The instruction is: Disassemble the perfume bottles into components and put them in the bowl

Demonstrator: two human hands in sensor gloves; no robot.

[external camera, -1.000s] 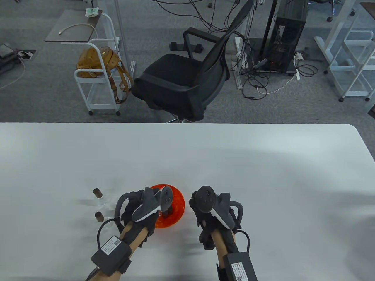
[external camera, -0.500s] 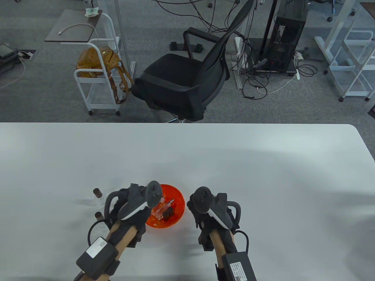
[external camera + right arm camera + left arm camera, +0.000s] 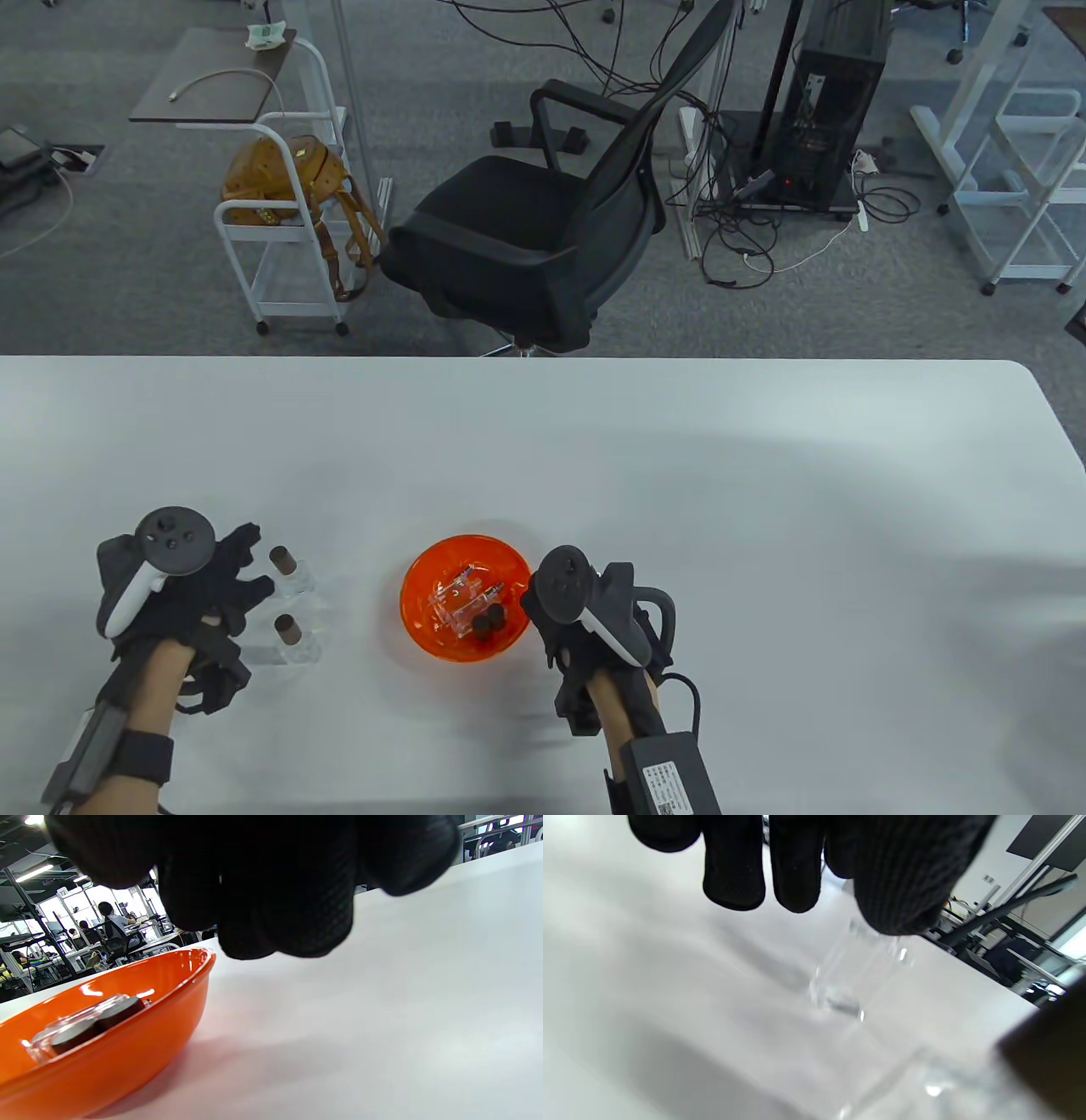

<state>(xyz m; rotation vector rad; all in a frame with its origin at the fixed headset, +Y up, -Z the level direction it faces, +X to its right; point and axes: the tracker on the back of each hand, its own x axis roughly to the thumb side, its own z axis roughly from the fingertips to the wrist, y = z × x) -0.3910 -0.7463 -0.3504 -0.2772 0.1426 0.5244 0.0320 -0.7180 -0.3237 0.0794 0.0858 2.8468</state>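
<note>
Two small clear perfume bottles with brown caps stand on the white table, a far one (image 3: 288,570) and a near one (image 3: 293,638). My left hand (image 3: 246,586) lies just left of them with its fingers spread toward them, holding nothing. In the left wrist view the far bottle (image 3: 848,984) is a blur below my fingertips (image 3: 793,878). The orange bowl (image 3: 420,624) holds clear glass bottle bodies (image 3: 458,598) and dark caps (image 3: 488,624). My right hand (image 3: 547,632) rests beside the bowl's right rim, fingers loosely curled and empty. The right wrist view shows the bowl (image 3: 106,1069) at lower left.
The white table (image 3: 764,526) stretches far to the right and behind the bowl. Beyond its far edge stand a black office chair (image 3: 526,221) and a white cart with a brown bag (image 3: 284,178).
My left hand has left the bowl and swung left to the two standing bottles, uncovering the bowl's contents. The right hand has drifted slightly left and nearer.
</note>
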